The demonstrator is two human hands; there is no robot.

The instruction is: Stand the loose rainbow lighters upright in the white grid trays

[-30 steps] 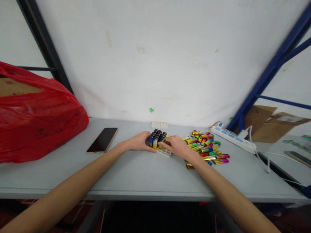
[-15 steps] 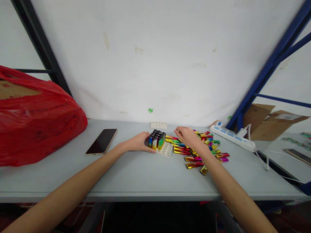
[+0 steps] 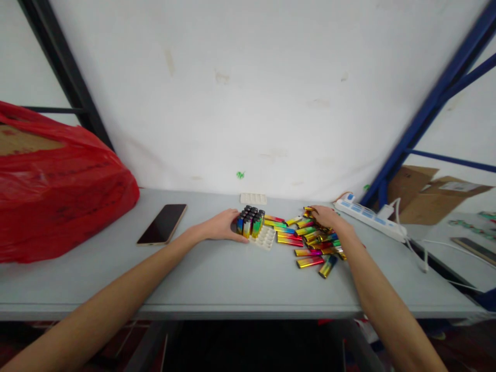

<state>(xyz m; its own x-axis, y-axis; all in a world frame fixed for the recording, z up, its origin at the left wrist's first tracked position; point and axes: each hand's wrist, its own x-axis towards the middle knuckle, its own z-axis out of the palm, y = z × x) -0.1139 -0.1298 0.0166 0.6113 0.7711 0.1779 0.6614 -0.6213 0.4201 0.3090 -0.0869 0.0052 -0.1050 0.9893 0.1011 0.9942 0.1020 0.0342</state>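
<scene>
Several shiny lighters (image 3: 248, 223) with black tops stand upright, packed together in a pale tray (image 3: 267, 238) with rows of round holes. My left hand (image 3: 223, 226) is curved around the left side of this group, thumb in front and fingers behind. The tray's right part has bare holes. To the right lies a loose heap of metallic lighters (image 3: 306, 231) in gold, red, green and blue. Over the heap's far side, my right hand (image 3: 326, 217) has its fingers bent down onto a gold lighter (image 3: 308, 211); the fingertips are partly hidden.
A second pale tray (image 3: 253, 198) lies by the wall. A phone (image 3: 163, 224) rests left of my left hand, and a red plastic bag (image 3: 65, 191) fills the far left. At the right are a white power strip (image 3: 370, 219) with cables and a cardboard box (image 3: 430, 199).
My right hand has moved right, from beside the tray to the far side of the heap of lighters. My left hand stays at the standing lighters.
</scene>
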